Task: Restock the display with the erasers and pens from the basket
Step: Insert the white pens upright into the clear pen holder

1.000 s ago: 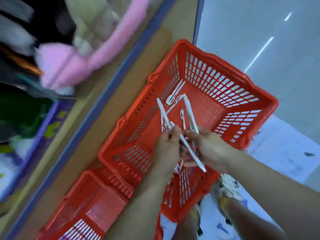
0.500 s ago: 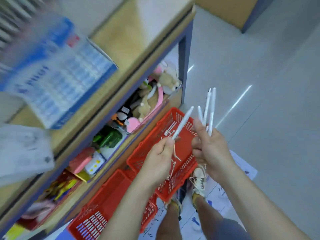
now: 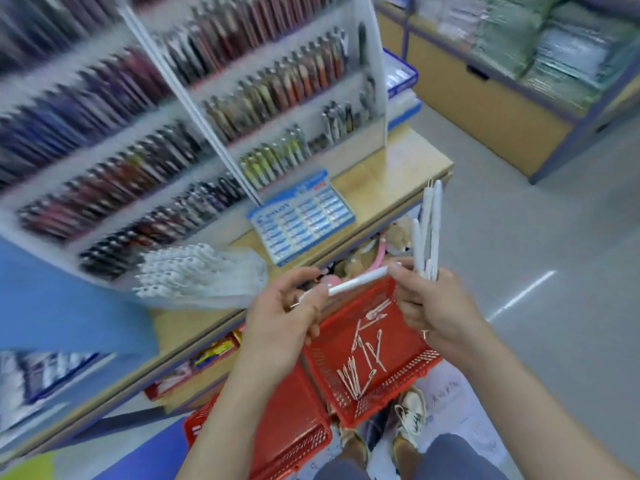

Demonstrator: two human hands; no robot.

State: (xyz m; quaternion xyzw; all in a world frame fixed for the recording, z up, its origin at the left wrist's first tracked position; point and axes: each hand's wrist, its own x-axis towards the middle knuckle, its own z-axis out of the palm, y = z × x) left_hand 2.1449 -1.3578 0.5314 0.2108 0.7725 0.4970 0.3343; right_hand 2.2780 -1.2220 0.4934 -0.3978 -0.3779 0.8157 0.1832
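Raises pen bundle [image 3: 429, 230] from basket [image 3: 429, 356] up before display [image 3: 242, 109] and levels single pen [image 3: 356, 281] in left hand [image 3: 280, 320] against right hand [image 3: 436, 306].

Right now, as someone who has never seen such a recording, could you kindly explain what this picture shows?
There is no machine here: a person wears one wide-angle camera on the head, looking down at their own bare hands. The left hand pinches one slim white plastic pen. The right hand grips an upright bundle of similar white pens, and its fingertips reach the single pen's far end. Below stands a red plastic mesh basket with more loose pens inside. Ahead, blurred, is the tiered pen display rack on a wooden shelf.
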